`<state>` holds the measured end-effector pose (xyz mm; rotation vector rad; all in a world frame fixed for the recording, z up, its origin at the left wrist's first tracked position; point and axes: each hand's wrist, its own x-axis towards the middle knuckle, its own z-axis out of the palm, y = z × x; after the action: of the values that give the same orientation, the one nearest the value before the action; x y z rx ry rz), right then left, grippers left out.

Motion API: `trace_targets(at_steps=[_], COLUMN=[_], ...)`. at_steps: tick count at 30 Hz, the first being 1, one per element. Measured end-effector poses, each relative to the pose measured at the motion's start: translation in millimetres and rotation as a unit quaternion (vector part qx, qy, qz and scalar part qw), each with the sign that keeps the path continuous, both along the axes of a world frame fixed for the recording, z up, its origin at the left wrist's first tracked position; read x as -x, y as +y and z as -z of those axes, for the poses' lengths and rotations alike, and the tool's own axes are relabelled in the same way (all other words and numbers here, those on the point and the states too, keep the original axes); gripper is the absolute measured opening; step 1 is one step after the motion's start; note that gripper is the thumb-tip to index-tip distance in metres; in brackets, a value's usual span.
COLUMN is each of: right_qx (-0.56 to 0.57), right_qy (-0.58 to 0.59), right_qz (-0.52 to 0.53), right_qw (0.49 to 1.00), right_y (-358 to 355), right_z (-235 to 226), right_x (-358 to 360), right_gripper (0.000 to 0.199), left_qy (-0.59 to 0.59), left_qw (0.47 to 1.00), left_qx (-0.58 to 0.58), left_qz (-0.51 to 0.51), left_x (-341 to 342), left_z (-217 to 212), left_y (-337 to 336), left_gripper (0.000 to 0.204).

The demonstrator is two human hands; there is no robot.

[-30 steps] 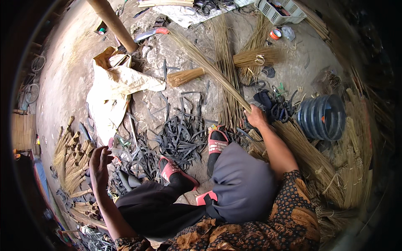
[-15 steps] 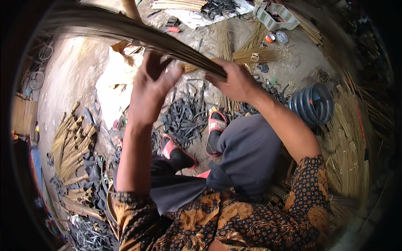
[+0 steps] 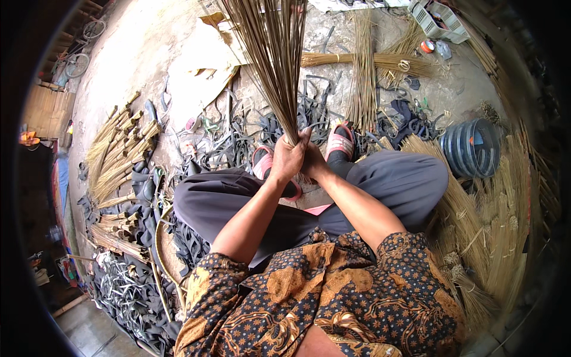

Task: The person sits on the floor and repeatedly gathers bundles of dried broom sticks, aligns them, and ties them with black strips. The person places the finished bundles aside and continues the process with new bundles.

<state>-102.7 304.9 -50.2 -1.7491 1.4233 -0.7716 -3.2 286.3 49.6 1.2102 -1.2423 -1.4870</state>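
Both hands have dropped from chest height to just above the feet since the earlier frame, and the bundle of sticks (image 3: 275,65), slanted before, now stands upright and fans out toward the top. The left hand (image 3: 288,159) is wrapped tight around the bundle's lower end, thumb across the front. The right hand (image 3: 314,162) presses against it from the side; whether its fingers close on the sticks is hidden. Both forearms reach forward between the bent knees, above the pink sandals (image 3: 341,143).

A white plastic crate (image 3: 439,21) sits at the top right, with a small round red and white tin (image 3: 427,46) just beside it. A dark ribbed coil (image 3: 473,147) lies at right. Finished bundles (image 3: 119,154) are stacked at left, among black rubber strips (image 3: 238,143).
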Motion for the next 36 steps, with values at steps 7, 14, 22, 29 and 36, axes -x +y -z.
trace_targets(at_steps=[7,14,22,29,36], right_qx=[0.048,-0.057,-0.178,-0.285,-0.261], right_qy=[-0.184,-0.439,-0.282,0.062,0.189], right_qz=[0.096,0.056,0.126,0.462,0.448], right_qw=[0.977,0.895,0.934,0.837,0.834], right_y=[-27,-91,-144,-172,-180], right_z=[-32,-156,-71,98,167], right_x=[16,27,102,257,305], right_gripper=[0.023,0.016,0.097,0.088,0.094], left_qy=[0.082,-0.087,-0.057,-0.150,-0.083], left_qw=[0.990,0.977,0.991,0.976,0.974], left_qx=[0.034,0.114,-0.123,-0.154,-0.190], left_qz=[0.108,0.160,-0.002,-0.038,-0.087], left_x=[-24,-13,0,-2,17], left_z=[16,7,24,45,61], left_y=[-26,-18,-23,-41,-53], left_gripper=[0.073,0.074,0.033,0.039,0.029])
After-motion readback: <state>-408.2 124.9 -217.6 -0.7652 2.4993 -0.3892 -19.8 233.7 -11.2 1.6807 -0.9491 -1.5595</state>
